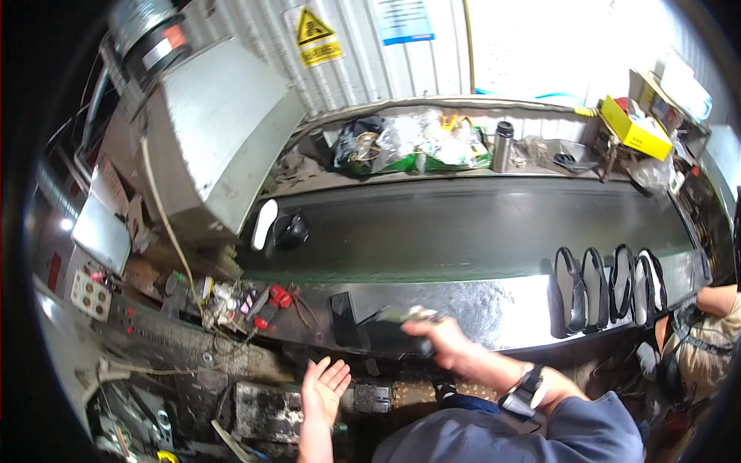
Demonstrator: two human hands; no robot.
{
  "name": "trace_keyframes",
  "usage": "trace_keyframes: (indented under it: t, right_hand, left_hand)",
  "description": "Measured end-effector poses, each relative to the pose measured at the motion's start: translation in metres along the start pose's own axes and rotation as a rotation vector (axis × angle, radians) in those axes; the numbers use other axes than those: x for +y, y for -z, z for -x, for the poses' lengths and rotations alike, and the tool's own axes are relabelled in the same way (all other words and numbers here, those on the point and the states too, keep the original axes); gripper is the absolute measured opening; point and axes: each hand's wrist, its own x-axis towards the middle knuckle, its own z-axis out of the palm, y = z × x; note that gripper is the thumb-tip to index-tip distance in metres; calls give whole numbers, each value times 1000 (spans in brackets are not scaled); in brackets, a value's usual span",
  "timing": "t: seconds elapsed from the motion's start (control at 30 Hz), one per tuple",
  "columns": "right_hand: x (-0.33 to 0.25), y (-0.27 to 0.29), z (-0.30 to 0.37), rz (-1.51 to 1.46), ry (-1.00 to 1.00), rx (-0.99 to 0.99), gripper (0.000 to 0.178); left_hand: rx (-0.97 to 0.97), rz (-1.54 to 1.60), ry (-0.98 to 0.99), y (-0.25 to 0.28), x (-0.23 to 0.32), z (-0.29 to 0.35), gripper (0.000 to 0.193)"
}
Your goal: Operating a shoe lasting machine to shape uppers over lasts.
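Observation:
My right hand [444, 341] is over the front edge of the metal worktop, its fingers curled round a dark, motion-smeared thing whose kind I cannot make out. A pale end of it shows just above my fingers. My left hand [324, 388] is lower and to the left, palm up with the fingers spread, holding nothing. Between and beyond the hands, a flat black rectangular piece [343, 318] lies on the worktop. Pliers [303, 305] and a red-and-black tool [271, 305] rest to its left.
Beyond the worktop runs a dark conveyor belt [463, 220], with a white shoe sole [265, 224] and a rounded black piece [292, 231] on its left. Several dark shoes [593, 288] stand in a row at right, near another person's arm [718, 299]. A metal hood [220, 116] rises left.

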Motion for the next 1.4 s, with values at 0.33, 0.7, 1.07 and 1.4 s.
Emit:
trace_keyframes:
  t: [0.33, 0.7, 1.07, 1.4]
  right_hand:
    - [-189, 270, -135, -364, 646, 752, 84]
    - [68, 100, -82, 1855, 956, -475, 64]
    - [12, 122, -59, 1270, 392, 382, 33]
    - [-31, -16, -186, 29, 30, 331, 106]
  left_hand:
    - [318, -397, 61, 44, -27, -14, 41]
    - [-142, -623, 10, -46, 15, -205, 36]
    - [70, -1379, -678, -31, 136, -486, 98]
    - [-920, -1072, -193, -116, 184, -472, 28]
